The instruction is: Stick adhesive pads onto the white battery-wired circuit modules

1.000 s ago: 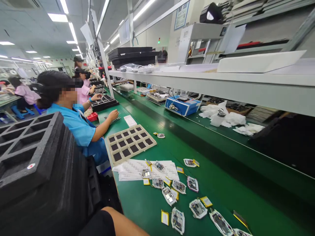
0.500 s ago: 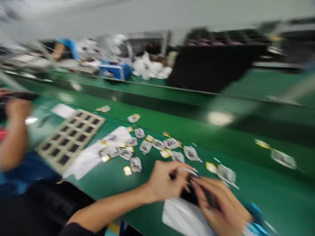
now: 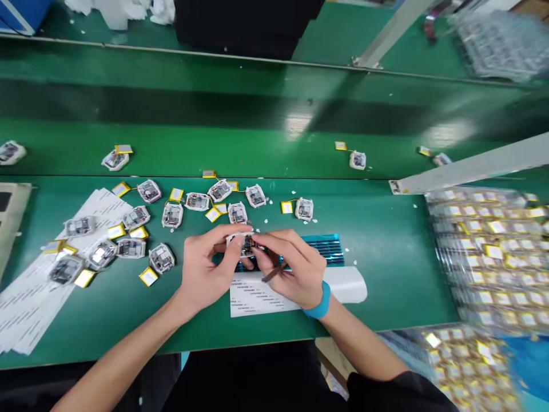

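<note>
**Bench** point(image 3: 386, 286): green, smooth-topped, scattered with white flecks.

Left to right:
- Stack of white printed papers point(image 3: 47, 297), fanned flat.
- Loose group of wrapped circuit boards point(image 3: 197, 201), white-edged, with flat yellow batteries point(image 3: 148, 276) on thin wires.
- Left hand point(image 3: 206, 269), palm down, fingers point(image 3: 217, 234) curled over the left end of a small wrapped board point(image 3: 246, 246), gripping it.
- The small wrapped board: centre, raised between both hands above a printed white sheet point(image 3: 257, 297). Long axis roughly left to right, partly hidden. Both hands touch it; neither is clearly nearer.
- Right hand point(image 3: 295, 274), blue wristband point(image 3: 321, 300), fingertips closed against the board's right side, pinching a thin dark tool point(image 3: 271, 273) angled toward it.
- Ribbed blue-and-black strip point(image 3: 330, 249), flat, just beyond the right hand.
- Rows of wrapped batteries point(image 3: 484, 252), far right, blurred, glossy, yellow-tagged.
</note>
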The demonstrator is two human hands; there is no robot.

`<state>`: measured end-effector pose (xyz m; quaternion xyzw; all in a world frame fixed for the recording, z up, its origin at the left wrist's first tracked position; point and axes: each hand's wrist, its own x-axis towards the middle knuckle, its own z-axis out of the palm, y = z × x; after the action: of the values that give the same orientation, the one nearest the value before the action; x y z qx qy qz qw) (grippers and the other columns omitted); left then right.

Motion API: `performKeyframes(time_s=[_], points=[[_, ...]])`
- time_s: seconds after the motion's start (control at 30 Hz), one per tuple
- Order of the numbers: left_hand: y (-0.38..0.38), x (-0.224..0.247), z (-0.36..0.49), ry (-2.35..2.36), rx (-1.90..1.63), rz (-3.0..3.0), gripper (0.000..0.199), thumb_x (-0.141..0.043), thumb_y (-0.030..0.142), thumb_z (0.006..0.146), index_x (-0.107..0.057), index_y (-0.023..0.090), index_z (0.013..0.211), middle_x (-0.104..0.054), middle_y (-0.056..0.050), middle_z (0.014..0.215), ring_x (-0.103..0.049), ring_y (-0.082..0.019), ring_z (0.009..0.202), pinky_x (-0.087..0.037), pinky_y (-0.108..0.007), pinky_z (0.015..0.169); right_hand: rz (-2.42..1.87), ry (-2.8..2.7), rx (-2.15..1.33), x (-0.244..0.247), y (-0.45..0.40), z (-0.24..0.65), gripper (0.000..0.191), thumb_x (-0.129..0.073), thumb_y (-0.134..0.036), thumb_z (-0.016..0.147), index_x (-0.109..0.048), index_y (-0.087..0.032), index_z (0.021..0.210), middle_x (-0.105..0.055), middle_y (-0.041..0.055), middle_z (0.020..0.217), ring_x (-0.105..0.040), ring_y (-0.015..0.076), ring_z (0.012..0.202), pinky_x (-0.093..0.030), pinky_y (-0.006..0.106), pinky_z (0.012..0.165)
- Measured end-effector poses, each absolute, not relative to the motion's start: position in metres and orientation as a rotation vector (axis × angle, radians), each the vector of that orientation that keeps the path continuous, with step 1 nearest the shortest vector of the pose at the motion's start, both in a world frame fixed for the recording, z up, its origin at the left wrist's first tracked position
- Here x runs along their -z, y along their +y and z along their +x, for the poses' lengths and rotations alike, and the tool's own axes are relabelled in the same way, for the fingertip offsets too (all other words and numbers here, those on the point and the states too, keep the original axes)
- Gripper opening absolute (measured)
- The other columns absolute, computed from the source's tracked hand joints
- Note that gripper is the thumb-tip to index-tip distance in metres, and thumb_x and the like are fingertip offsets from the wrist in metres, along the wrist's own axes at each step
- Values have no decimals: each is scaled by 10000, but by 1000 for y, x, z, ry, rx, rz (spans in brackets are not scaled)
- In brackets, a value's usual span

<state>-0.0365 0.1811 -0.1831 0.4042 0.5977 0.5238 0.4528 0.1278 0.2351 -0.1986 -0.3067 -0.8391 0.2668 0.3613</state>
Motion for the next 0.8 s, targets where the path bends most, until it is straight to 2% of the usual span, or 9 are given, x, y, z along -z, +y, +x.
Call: performKeyframes(time_s=[0.13, 0.3, 0.43, 0.67, 0.8], points=[[181, 185, -36, 1560, -1267, 1080, 148, -622, 169, 929, -765, 155, 964, -763, 8, 668, -732, -127, 498, -583, -173, 508, -766, -2275, -723, 200, 239, 129, 146, -595, -135, 994, -685, -193, 1094, -751, 51, 940, -718, 135, 759, -573, 231, 587], [184, 182, -38, 1541, -1291, 982, 123, -629, 188, 930, -748, 159, 933, -725, 35, 609, -700, -121, 440, -559, -176, 461, -712, -2219, -807, 199, 244, 131, 204, -608, -93, 990, -688, -194, 1149, -755, 61, 1006, -727, 142, 844, -594, 243, 654], [187, 180, -40, 1577, -1297, 954, 80, -667, 194, 900, -736, 160, 922, -679, 53, 546, -672, -117, 409, -514, -174, 422, -707, -2149, -866, 198, 245, 130, 210, -614, -58, 972, -705, -187, 1111, -744, 64, 1008, -723, 149, 865, -612, 266, 713], [186, 184, -39, 1387, -1175, 924, 100, -710, 174, 841, -745, 153, 932, -695, 34, 584, -684, -125, 443, -532, -196, 452, -823, -2064, -778, 198, 247, 129, 190, -647, -54, 946, -715, -201, 1043, -736, 45, 971, -713, 142, 827, -614, 248, 661], [187, 183, -42, 1332, -1139, 811, 93, -719, 197, 842, -754, 151, 914, -683, 34, 575, -682, -129, 427, -519, -197, 430, -820, -2076, -794, 202, 247, 130, 192, -659, -59, 945, -730, -200, 1056, -773, 49, 992, -746, 153, 856, -642, 273, 732]])
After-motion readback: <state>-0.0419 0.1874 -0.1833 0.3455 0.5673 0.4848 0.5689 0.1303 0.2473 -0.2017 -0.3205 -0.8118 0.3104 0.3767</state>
